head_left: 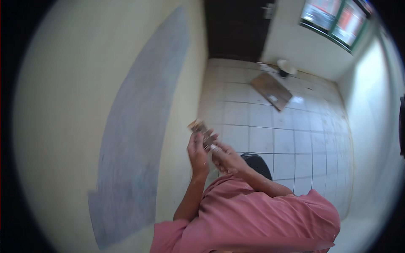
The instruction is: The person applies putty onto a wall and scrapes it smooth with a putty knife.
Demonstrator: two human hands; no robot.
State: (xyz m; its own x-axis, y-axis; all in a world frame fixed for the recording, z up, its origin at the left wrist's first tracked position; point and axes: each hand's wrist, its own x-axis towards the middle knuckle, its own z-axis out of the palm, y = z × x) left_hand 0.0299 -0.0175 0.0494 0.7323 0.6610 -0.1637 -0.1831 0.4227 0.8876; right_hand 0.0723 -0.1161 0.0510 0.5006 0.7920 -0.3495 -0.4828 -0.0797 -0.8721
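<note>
In front of my chest, close to the left wall, both hands meet on a short, flat brownish tool [197, 125] with a pale tan end, smeared by motion; its exact kind cannot be made out. My left hand [196, 152] is closed around its middle, fingers pointing up. My right hand [228, 159] is closed at its lower end, where something whitish shows at the fingers. A large grey coated patch [135, 122] runs along the cream wall [63, 105] beside me.
White tiles [261, 116] cover the floor. Ahead lies a brown board [271, 90], near a whitish round thing [287, 66] on a dark base. A black rounded object [256, 163] shows beside my right forearm. A dark door [236, 29] and green-framed window [335, 21] are beyond.
</note>
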